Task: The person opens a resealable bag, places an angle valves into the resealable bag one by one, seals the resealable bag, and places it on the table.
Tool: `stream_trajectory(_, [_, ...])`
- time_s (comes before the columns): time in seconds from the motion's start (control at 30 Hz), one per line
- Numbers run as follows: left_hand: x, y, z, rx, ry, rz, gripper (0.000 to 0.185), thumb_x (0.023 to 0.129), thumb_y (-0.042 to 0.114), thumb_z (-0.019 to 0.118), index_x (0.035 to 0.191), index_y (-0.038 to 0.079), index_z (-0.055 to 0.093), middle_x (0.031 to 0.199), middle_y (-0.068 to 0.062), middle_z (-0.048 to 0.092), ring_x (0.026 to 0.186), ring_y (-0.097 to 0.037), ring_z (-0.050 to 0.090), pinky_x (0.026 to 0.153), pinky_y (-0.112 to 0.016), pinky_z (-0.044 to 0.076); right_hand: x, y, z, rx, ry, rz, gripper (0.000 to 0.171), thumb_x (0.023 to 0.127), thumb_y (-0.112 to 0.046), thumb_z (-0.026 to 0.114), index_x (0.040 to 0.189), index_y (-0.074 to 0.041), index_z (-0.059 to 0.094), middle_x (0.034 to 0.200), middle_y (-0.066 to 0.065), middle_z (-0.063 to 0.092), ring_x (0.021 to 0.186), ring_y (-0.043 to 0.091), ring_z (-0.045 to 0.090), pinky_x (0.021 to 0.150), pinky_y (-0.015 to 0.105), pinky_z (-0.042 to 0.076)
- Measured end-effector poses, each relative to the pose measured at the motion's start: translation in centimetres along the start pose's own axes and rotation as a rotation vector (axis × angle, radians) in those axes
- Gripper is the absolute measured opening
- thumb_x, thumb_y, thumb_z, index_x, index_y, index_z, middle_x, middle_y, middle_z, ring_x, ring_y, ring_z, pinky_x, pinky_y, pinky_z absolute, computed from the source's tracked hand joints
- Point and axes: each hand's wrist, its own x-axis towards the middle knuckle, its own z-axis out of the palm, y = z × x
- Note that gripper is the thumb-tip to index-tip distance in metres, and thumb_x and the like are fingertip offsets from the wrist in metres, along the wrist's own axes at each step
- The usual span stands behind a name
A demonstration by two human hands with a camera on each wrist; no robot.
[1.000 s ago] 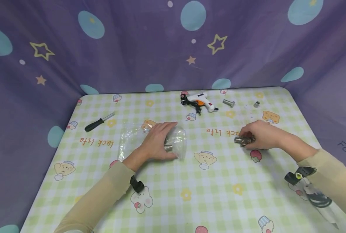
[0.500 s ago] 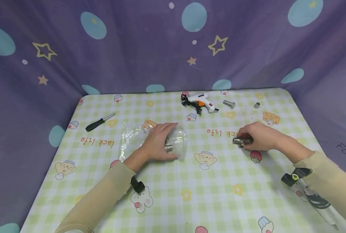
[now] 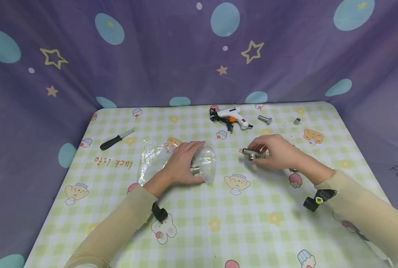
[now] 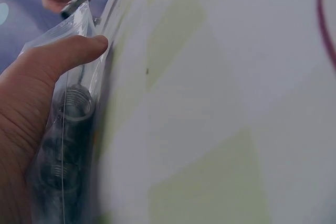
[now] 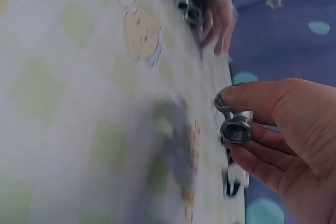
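A clear plastic zip bag [image 3: 152, 160] lies left of the table's middle with metal pipe fittings [image 4: 76, 103] inside it. My left hand [image 3: 182, 163] grips the bag, thumb on its near side and fingers over the far side near its mouth. Between the thumb and fingers of my right hand [image 3: 274, 152] is a metal tee pipe fitting [image 5: 237, 129], threaded inside. It is held a little above the table, to the right of the bag's mouth. Another metal fitting [image 3: 293, 170] shows partly behind my right wrist.
At the back stand out a white glue gun [image 3: 234, 117] with a black cord, a bolt [image 3: 264, 119] and a small metal piece [image 3: 297, 121]. A black-handled screwdriver [image 3: 116, 140] lies at the left. A white-and-dark object is mostly hidden under my right forearm.
My right hand has carried the tee pipe fitting up and leftward, toward the bag. Behind it, another fitting has come into view. My left hand stays on the bag.
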Motion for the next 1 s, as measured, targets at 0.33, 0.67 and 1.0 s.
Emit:
stream_trajectory(0.33, [0.1,0.0,0.1,0.000,0.006,0.007,0.126,0.060,0.064,0.092,0.163,0.012,0.041,0.158,-0.008,0.054,0.142,-0.034,0.053,0.127,-0.057,0.036,4.1,-3.3,2.9,0.080,0.038,-0.045,0.033,0.086,-0.021,0.089,0.116,-0.015,0.077,0.105,-0.003,0.079,0.094,0.011,0.075,0.086,0.033,0.064])
stream_trajectory(0.67, [0.1,0.0,0.0,0.006,0.010,0.017,0.124,0.061,0.065,0.091,0.162,0.012,0.042,0.158,-0.007,0.054,0.141,-0.033,0.053,0.125,-0.056,0.038,7.0,-5.6,6.6,0.122,0.014,-0.045,0.033,0.086,-0.024,0.089,0.116,-0.013,0.077,0.103,-0.002,0.080,0.095,0.013,0.075,0.086,0.030,0.064])
stream_trajectory(1.0, [0.1,-0.1,-0.5,-0.009,0.023,0.030,0.120,0.064,0.066,0.089,0.161,0.011,0.045,0.157,-0.008,0.055,0.141,-0.033,0.054,0.124,-0.057,0.040,9.0,-6.8,9.9,0.092,0.070,-0.044,0.028,0.085,-0.029,0.089,0.103,-0.012,0.077,0.090,-0.003,0.079,0.081,0.008,0.070,0.077,0.026,0.062])
